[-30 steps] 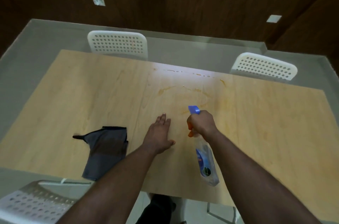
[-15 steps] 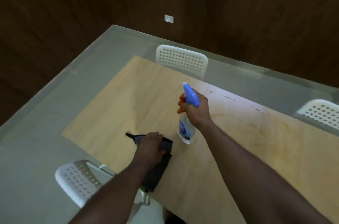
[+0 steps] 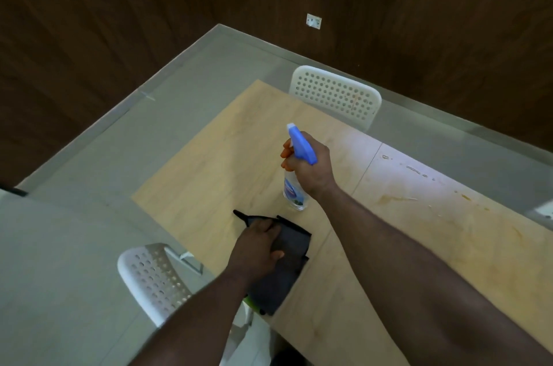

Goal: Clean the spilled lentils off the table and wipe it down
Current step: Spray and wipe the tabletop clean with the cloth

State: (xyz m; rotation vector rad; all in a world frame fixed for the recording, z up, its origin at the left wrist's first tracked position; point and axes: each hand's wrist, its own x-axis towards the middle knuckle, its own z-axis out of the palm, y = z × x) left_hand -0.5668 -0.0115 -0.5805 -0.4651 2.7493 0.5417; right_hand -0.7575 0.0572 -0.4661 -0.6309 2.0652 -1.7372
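Observation:
A light wooden table (image 3: 209, 171) fills the middle of the head view. Orange-brown smears and small bits of residue (image 3: 398, 199) mark its right part. A dark grey cloth (image 3: 294, 246) lies near the table's front-left edge. My left hand (image 3: 257, 246) grips the cloth at its far end, fingers curled over it and thumb on top. Just beyond the cloth stands a clear spray bottle (image 3: 294, 196) with a blue nozzle and orange trigger. My right hand (image 3: 311, 168) holds it upright by the neck, fingers on the trigger; whether its base touches the table is unclear.
A white perforated chair (image 3: 335, 93) stands at the table's far side, another white chair (image 3: 155, 275) at the near left by the cloth. The edge of a third chair (image 3: 544, 213) shows at the right. Grey floor and dark wood walls surround the table.
My left hand went from the bare tabletop to the cloth and took hold of it. My right hand carried the bottle left and turned it upright. The view swung left.

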